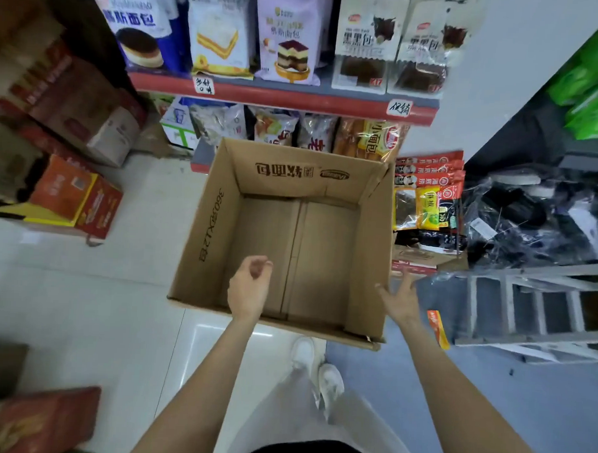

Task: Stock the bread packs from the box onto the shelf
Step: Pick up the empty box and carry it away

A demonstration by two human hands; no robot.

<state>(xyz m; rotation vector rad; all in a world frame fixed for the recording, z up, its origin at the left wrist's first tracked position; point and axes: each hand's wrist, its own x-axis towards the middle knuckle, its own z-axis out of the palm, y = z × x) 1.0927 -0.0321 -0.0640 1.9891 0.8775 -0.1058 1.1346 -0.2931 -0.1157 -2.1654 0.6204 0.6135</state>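
Observation:
A brown cardboard box (208, 229) stands open on the floor in front of the shelf, and I see only its bare bottom inside. My left hand (248, 285) hovers over the box's near edge with fingers loosely curled, holding nothing. My right hand (399, 295) is spread with straight fingers beside the box's right wall. Bread packs (380, 137) fill the lower shelf behind the box. More packs (288, 37) stand upright on the red-edged upper shelf (296, 99).
Red and orange cartons (76, 199) sit on the floor at the left. Hanging snack packets (426, 190) are right of the box. A grey stepladder (534, 305) and black plastic-wrapped goods (531, 216) lie at the right. My white shoes (319, 367) stand behind the box.

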